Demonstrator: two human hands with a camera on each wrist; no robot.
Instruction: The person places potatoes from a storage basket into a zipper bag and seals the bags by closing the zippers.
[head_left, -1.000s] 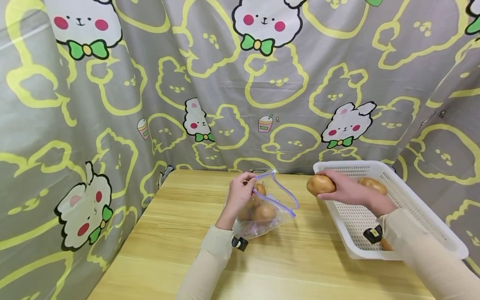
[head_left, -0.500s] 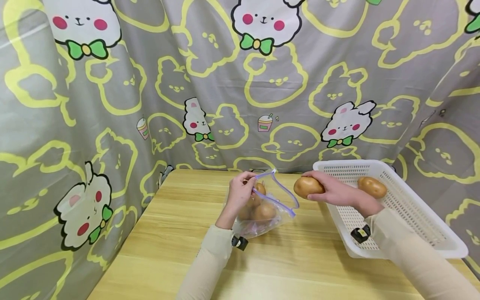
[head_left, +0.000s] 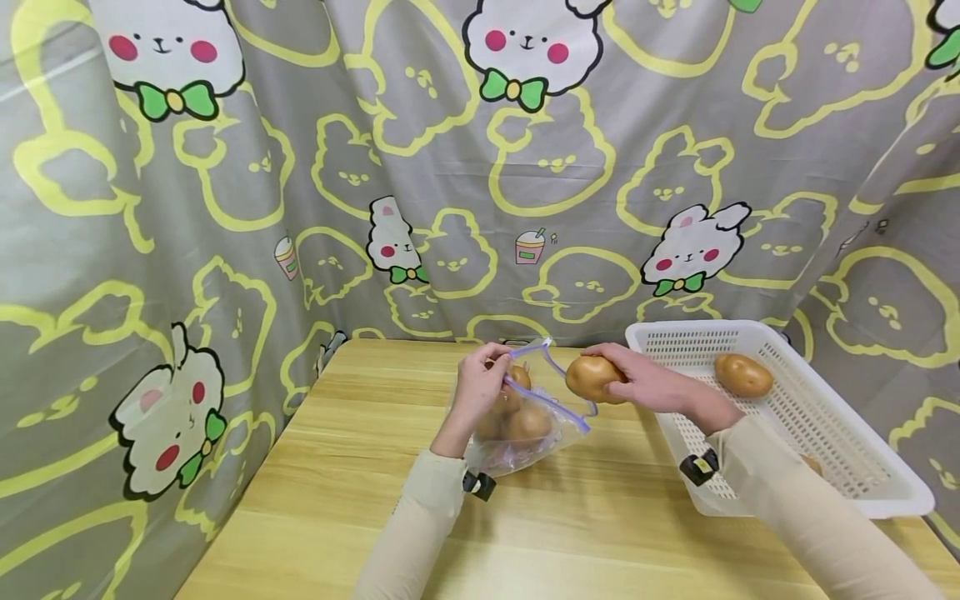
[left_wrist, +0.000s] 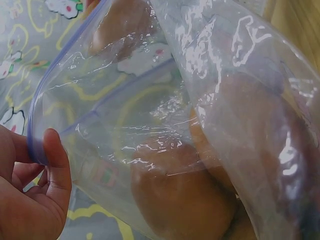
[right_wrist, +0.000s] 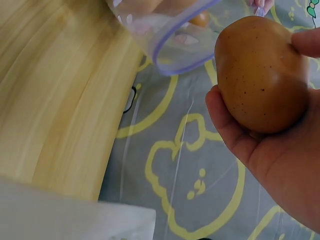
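My left hand (head_left: 483, 383) pinches the edge of a clear zip bag (head_left: 517, 457) with a purple seal strip. The bag's mouth gapes toward the right, and several potatoes (head_left: 529, 422) lie inside it. In the left wrist view, thumb and fingers (left_wrist: 57, 165) grip the purple strip. My right hand (head_left: 645, 379) holds a smooth brown potato (head_left: 591, 377) right at the bag's mouth, overlapping the strip in the head view. The right wrist view shows this potato (right_wrist: 262, 75) between thumb and fingers, with the purple-edged opening beside it.
A white perforated plastic basket (head_left: 690, 475) stands at the right of the wooden table (head_left: 337, 500). One potato (head_left: 743, 375) lies at its far end, and another (head_left: 812, 463) is mostly hidden by the right sleeve. A patterned curtain (head_left: 450, 167) hangs behind and to the left.
My right hand has carried the potato leftward from beside the basket to the bag's mouth. The left hand and the bag have stayed nearly still.
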